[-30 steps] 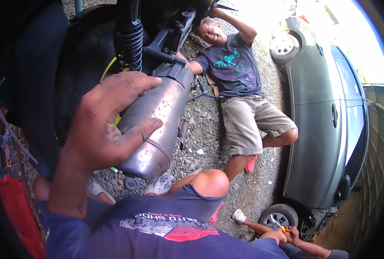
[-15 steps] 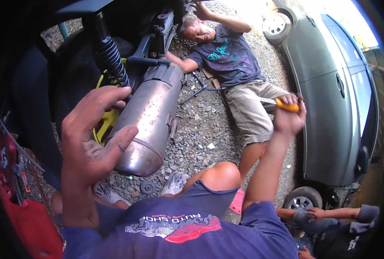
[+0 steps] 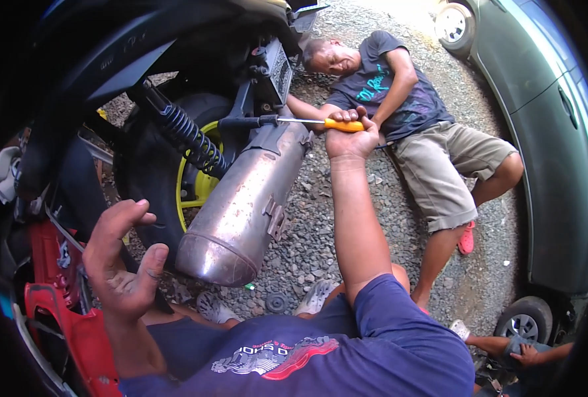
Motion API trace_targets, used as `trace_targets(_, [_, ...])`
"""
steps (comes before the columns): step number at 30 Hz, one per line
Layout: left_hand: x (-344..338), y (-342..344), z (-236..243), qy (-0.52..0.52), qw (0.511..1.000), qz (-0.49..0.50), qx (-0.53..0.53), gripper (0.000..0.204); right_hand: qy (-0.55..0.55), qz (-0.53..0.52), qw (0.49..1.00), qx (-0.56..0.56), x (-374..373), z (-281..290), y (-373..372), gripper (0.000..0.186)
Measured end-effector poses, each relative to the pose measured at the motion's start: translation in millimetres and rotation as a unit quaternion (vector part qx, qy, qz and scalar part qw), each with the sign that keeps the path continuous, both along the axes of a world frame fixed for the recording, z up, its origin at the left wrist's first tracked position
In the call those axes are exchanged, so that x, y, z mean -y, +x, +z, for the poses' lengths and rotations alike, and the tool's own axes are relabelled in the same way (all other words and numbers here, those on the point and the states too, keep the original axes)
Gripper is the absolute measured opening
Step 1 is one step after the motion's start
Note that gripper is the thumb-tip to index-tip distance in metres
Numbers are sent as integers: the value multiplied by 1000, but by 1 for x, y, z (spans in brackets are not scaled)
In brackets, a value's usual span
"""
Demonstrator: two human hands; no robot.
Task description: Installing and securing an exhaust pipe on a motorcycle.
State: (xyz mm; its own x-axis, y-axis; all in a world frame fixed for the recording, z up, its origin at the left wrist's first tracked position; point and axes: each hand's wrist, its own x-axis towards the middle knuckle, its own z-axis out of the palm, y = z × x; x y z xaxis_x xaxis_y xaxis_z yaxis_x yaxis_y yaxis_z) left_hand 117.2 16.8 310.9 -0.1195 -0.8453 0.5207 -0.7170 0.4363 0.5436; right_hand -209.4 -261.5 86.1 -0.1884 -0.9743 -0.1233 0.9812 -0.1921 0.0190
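My right hand (image 3: 351, 135) grips a yellow-handled screwdriver (image 3: 343, 125), its metal shank lying across the top of the dented steel muffler (image 3: 241, 205) at a black bracket (image 3: 244, 123). My left hand (image 3: 128, 261) is raised left of the muffler, fingers curled but apart, holding nothing. Behind the muffler are a black coil shock (image 3: 188, 132) and the motorbike's wheel with a yellow rim (image 3: 191, 198). A person in a dark T-shirt and shorts (image 3: 426, 172) lies on the gravel, one arm reaching behind the muffler; that hand is mostly hidden by mine.
A dark grey car (image 3: 545, 152) runs along the right side. Red plastic body panels (image 3: 62, 311) are at the lower left. Another person's arm (image 3: 545, 354) and leg show at the lower right. A small round dark part (image 3: 276, 302) lies on the gravel.
My right hand has taken the screwdriver from the person at lower right and raised it to the muffler bracket. My left hand has moved down-left, off the muffler.
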Motion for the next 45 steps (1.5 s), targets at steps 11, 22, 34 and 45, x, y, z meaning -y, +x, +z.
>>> trace_targets(11, [26,-40,-19,106,994,-38,-7,60,47,71,996,41,20,-7,11,21])
trace_targets(22, [11,-61,-30,105,994,-13,0,57,-157,128,977,-68,11,11,11,29])
trace_targets(34, [50,-53,-30,267,953,-43,-137,71,-186,151,963,-124,11,16,9,29])
trace_targets(45, [43,-52,-33,318,938,-39,-131,72,-231,126,953,-148,-9,13,15,24])
